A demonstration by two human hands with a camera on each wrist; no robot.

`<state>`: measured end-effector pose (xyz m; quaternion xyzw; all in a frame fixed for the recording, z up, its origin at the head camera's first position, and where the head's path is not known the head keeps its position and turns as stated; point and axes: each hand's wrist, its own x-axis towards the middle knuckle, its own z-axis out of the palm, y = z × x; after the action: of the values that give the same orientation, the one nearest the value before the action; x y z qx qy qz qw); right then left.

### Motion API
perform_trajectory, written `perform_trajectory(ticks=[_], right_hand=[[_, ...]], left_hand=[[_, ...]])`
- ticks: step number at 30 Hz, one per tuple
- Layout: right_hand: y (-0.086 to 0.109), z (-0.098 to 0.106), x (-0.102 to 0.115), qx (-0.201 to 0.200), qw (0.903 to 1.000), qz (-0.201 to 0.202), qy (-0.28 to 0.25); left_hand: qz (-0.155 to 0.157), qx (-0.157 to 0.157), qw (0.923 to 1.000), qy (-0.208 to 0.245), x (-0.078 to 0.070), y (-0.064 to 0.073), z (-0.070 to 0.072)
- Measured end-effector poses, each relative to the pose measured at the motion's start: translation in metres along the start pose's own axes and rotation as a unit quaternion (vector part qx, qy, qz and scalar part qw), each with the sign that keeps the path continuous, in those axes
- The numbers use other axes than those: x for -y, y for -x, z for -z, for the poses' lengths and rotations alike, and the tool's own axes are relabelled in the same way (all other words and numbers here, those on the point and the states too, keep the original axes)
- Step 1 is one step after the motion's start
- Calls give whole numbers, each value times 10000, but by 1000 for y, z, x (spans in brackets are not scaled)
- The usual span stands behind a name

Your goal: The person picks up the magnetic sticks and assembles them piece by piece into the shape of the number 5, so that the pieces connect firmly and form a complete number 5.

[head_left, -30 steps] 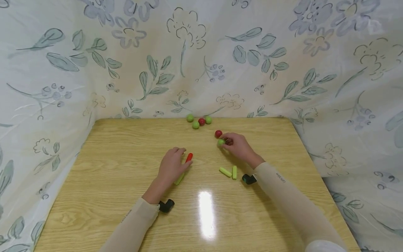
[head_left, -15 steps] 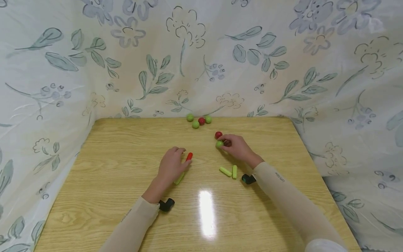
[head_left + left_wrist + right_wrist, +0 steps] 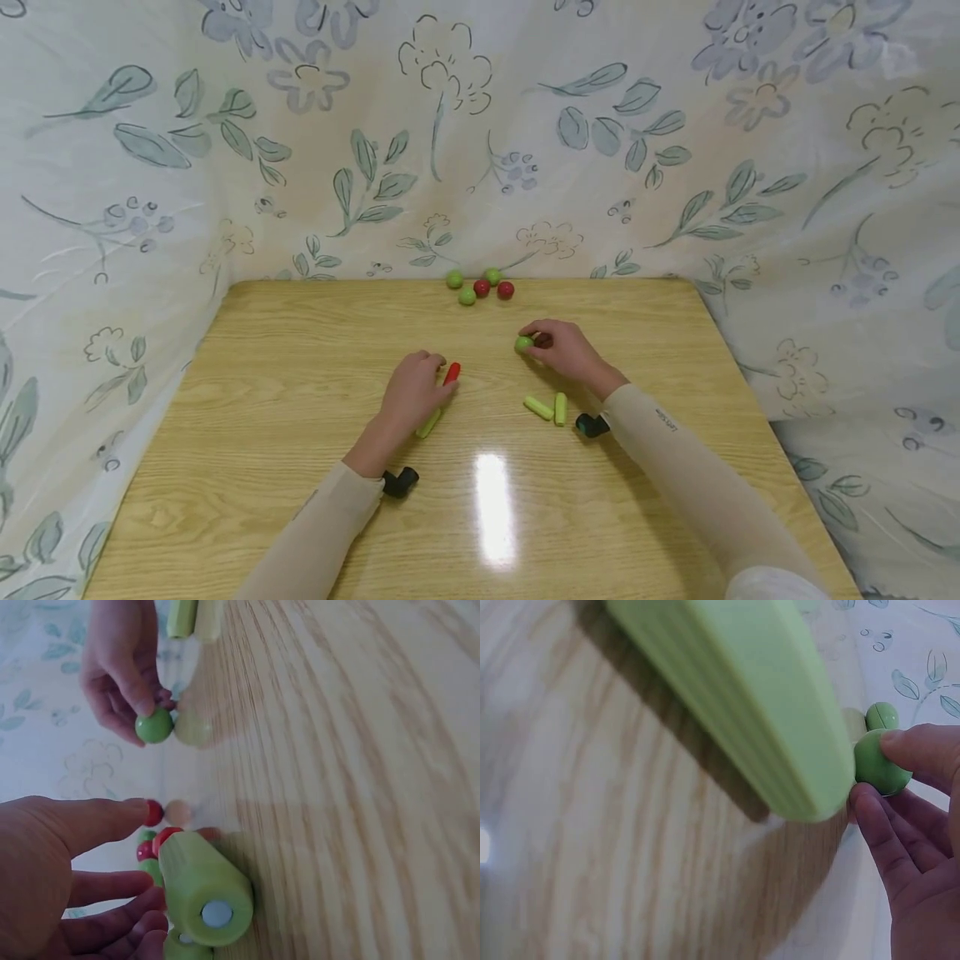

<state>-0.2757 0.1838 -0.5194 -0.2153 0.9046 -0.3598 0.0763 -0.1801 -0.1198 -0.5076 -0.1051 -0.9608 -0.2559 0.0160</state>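
My right hand (image 3: 564, 350) pinches a small green ball (image 3: 524, 344) between thumb and fingers, low over the wooden table; the right wrist view shows the thumb on top of the green ball (image 3: 881, 765). My left hand (image 3: 412, 387) lies around a red stick (image 3: 452, 373) and a light green stick (image 3: 428, 423), with its fingers loosely spread. In the left wrist view, the thumb and fingers of the left hand (image 3: 82, 877) stand beside a light green stick (image 3: 206, 877) with a white end plug, not closed round it.
At the table's back edge, a loose group holds several green balls (image 3: 467, 297) and two red balls (image 3: 506, 290). Two light green sticks (image 3: 538, 407) lie in front of my right hand. A floral cloth (image 3: 480, 150) hangs behind the wooden table (image 3: 300, 333).
The red ball beside my right hand has rolled away to the back group, and one green ball there has shifted backward. My right hand's ball moved slightly toward me. My left hand stays in place.
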Motion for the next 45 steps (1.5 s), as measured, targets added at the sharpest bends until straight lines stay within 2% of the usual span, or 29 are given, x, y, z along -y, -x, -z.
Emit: perform_trajectory(ticks=[8,18,25,32,45], right_hand=[[0,-2,0,-42,10000,-5,-27],[0,-2,-1,-39,9999,-104,-63],[-2,-1,-2,-27,9999,-146,-51],[-1,0,-3,27,9997,-196,-122],[-1,3,-1,60,9997,-160,-176]], left_hand=[[-20,319,9993,-194,-2,-6,-1],[-68,383,9990,-206,2,-11,-3],[-215,296,9991,-192,3,-14,-2],[-128,337,9993,-136,0,-18,1],[-221,306,9992,-94,0,-27,5]])
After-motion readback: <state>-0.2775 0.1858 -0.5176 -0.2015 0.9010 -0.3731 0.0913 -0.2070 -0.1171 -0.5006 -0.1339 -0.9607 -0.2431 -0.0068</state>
